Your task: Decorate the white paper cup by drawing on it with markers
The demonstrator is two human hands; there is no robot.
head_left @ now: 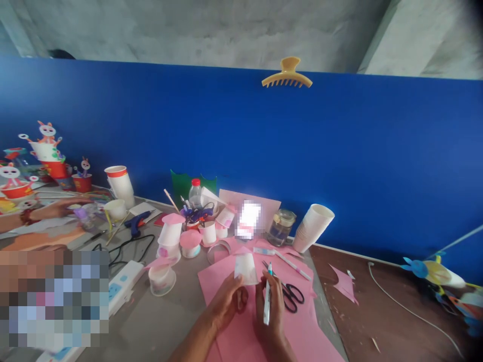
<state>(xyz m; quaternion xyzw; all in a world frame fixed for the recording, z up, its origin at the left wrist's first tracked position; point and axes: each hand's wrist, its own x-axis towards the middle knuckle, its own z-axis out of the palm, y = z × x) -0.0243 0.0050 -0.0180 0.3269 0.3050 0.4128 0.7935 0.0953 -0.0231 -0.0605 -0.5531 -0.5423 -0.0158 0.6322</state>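
Note:
A small white paper cup (246, 269), turned upside down, is gripped by the thumb and fingers of my left hand (229, 300). My right hand (272, 307) is closed round a white marker pen (267, 301) with a teal upper end, and its fingertips are close to the cup's right edge. Whether they touch the cup I cannot tell. Beneath both hands lie pink paper sheets (302, 329). Black-handled scissors (294, 297) rest on them beside my right hand. Farther back lies another white pen (292, 265).
Cups with pink paper discs (190, 239) stand left of the sheets. A glowing phone (249, 219), a glass jar (281, 229) and a leaning cup stack (314, 227) line the back. At left are a glue gun (138, 222), a power strip (126, 281) and another person's hand (62, 208).

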